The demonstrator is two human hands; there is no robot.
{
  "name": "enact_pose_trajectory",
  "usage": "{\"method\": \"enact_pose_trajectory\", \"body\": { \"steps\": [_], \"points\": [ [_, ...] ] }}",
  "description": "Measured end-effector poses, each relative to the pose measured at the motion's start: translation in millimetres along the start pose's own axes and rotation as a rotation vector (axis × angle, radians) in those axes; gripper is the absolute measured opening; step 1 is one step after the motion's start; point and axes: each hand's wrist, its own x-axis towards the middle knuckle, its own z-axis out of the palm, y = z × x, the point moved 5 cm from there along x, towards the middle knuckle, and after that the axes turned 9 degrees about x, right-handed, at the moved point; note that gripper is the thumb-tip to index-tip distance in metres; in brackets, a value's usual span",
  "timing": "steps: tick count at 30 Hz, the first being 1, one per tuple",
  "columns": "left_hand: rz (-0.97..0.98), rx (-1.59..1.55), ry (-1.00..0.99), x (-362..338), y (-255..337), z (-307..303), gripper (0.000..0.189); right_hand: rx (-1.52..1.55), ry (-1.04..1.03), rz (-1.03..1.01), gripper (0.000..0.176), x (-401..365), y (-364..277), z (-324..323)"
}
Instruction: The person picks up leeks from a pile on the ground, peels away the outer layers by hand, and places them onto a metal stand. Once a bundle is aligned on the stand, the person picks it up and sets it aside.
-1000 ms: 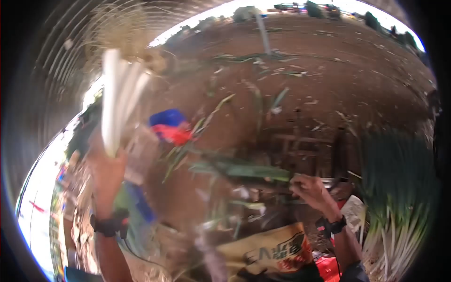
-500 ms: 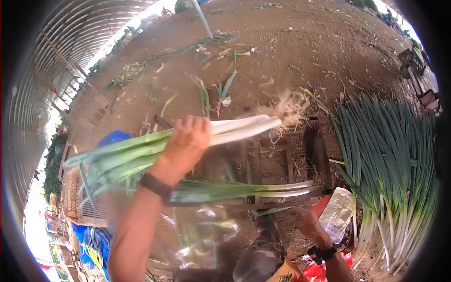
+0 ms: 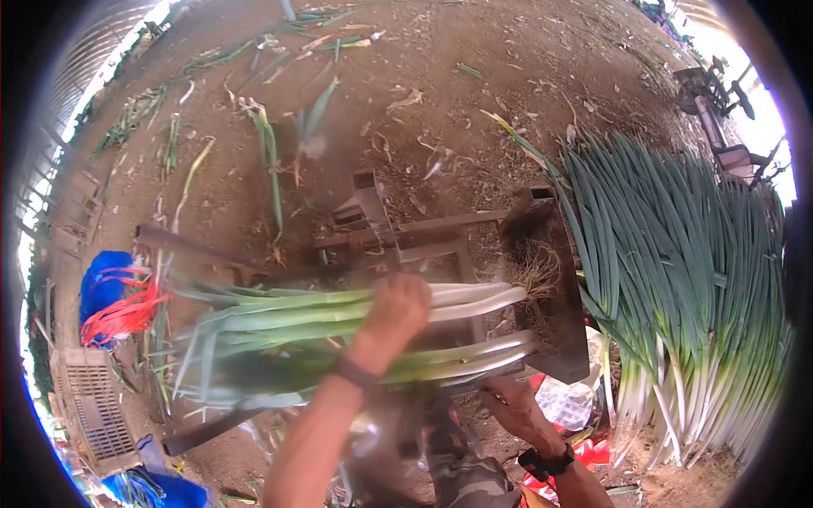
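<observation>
My left hand (image 3: pixel 394 315), a dark band at its wrist, is closed around a bunch of long green onions (image 3: pixel 470 300) at the pale part of the stalks. Their roots (image 3: pixel 538 275) point right and their green leaves left, low over the metal rack (image 3: pixel 576 339). More green onions (image 3: pixel 487 357) lie alongside, nearer to me, with their white ends to the right. Just below those white ends is my right hand (image 3: pixel 512 411), a black watch at its wrist. Its fingers are loosely bent and apart, with nothing visible in them.
A big pile of green onions (image 3: pixel 677 279) lies on the right. On the left are red strips (image 3: pixel 127 309) over a blue thing (image 3: pixel 102 284) and a plastic crate (image 3: pixel 93 406). Scattered leaves (image 3: pixel 267 152) litter the dirt floor. A wheeled metal frame (image 3: pixel 716 127) stands far right.
My left hand has lowered the bunch of green onions and moved right and nearer, beside the other stalks. The view has shifted, showing the red strips. My right hand stays low near the white ends.
</observation>
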Motion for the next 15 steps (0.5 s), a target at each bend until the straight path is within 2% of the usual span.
{"method": "enact_pose_trajectory", "body": {
  "steps": [2,5,8,11,15],
  "points": [
    [-0.051,-0.009,0.027,1.7,14.4,11.5,0.032,-0.055,-0.003,0.108,0.024,9.6,9.3,-0.8],
    [0.016,-0.121,-0.056,9.7,34.6,15.5,0.037,-0.075,0.207,0.006,0.026,25.4,15.5,-3.3],
    [-0.043,-0.268,0.004,6.4,38.3,12.9,0.047,-0.166,0.328,-0.105,0.034,39.1,-10.3,-12.8],
    [0.012,-0.353,0.029,-2.3,32.9,5.1,0.058,-0.495,0.476,-0.348,0.033,52.0,-28.2,-20.6],
    [-0.034,-0.434,0.074,-26.9,8.5,-11.6,0.058,-0.523,0.506,-0.355,0.036,62.9,-43.5,-28.0]
  ]
}}
